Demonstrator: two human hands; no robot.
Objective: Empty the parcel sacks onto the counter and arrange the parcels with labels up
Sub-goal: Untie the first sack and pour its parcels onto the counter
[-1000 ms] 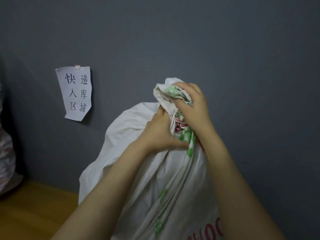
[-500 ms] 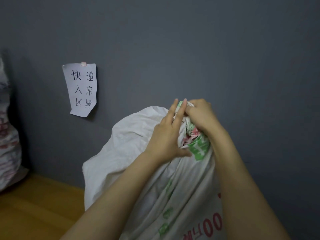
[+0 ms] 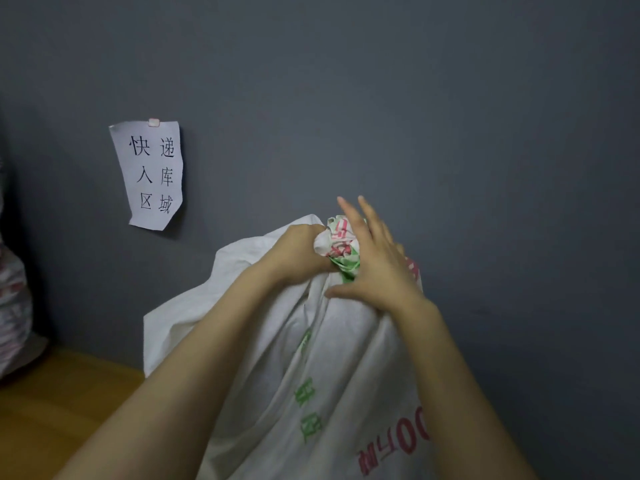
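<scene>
You are dealing with a soft woven sack (image 3: pixel 311 393). The cloth is slack and creasing, so it is going to sag and shift rather than hold a shape. Judging by how full it is bulging, it is probably carrying some weight. The weave is looking smooth, so a flat palm is likely to slide on it. The best hold is the bunched neck (image 3: pixel 337 244), where the printed cloth is gathered into a tight wad. Gripping just under that wad should be giving you the firmest purchase for working the mouth open.

The sack is standing upright against the grey wall (image 3: pixel 450 133), by the back edge of the counter (image 3: pixel 52 410); its base is lying out of view. The neck is sitting at the top of the sack, between your hands. Your left hand (image 3: pixel 298 252) is clenching the neck from its left side, fingers curled into the cloth. Your right hand (image 3: pixel 375 268) is lying released, grasping nothing. Its fingers are straight and pointing up past the wad, its palm is against the neck's right side, and its thumb is spreading across the cloth just below.

A second sack (image 3: pixel 12 306) is leaning at the counter's left edge, well apart. A paper sign (image 3: pixel 149 174) is hanging on the wall between the two sacks. No parcels are showing.
</scene>
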